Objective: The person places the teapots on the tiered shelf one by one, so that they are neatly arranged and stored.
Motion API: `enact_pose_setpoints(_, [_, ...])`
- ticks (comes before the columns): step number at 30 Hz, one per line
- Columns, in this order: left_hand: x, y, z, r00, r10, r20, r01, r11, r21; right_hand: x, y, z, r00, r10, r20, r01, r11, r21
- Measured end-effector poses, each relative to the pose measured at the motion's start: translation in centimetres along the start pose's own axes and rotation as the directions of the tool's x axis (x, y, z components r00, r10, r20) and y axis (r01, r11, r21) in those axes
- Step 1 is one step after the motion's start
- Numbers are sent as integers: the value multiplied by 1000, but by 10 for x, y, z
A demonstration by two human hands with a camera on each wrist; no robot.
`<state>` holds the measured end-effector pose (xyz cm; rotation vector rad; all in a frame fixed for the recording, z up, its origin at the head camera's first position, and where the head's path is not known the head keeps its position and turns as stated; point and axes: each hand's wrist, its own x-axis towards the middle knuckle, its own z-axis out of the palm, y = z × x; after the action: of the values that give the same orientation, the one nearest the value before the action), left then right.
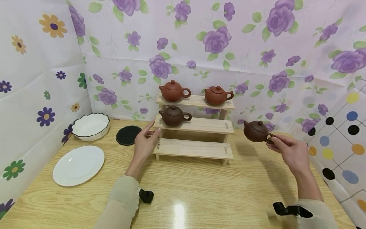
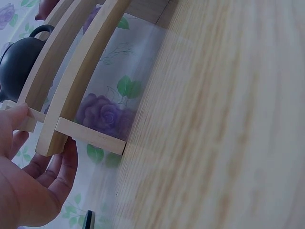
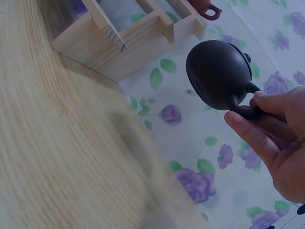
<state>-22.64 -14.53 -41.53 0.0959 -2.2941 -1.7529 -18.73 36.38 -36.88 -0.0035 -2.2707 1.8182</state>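
My right hand [image 1: 291, 154] pinches the handle of a dark brown teapot [image 1: 255, 131], holding it in the air right of a three-tier wooden stand [image 1: 194, 148]. In the right wrist view, thumb and fingers close on that handle. My left hand [image 1: 145, 143] grips the stand's left end; the left wrist view shows the thumb at one board and the other fingers curled behind the lower board. Another dark brown teapot [image 1: 173, 116] sits on the middle tier's left. On the top tier stand two reddish-brown teapots, one left [image 1: 172, 91] and one right [image 1: 216, 95].
Left of the stand, a black round mat [image 1: 128, 135], a white scalloped bowl [image 1: 91, 126] and a white plate [image 1: 78, 165] lie on the wooden table [image 1: 183, 187]. Flowered cloth walls [image 1: 114, 79] enclose the back and sides.
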Motion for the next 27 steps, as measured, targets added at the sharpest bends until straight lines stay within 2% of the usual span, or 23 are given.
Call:
enact_pose_setpoints(6, [0, -1, 0, 1000, 1, 4, -1, 1000, 1, 1, -11, 3, 999, 3, 32, 2, 990, -139])
enact_pose_setpoints(9, [0, -1, 0, 1000, 4, 3, -4, 1000, 1, 2, -16, 6, 999, 0, 48, 8, 986, -165])
enact_pose_setpoints(27, [0, 0, -1, 1000, 10, 9, -10, 1000, 0, 16, -39, 27, 990, -45, 136, 43, 999, 16])
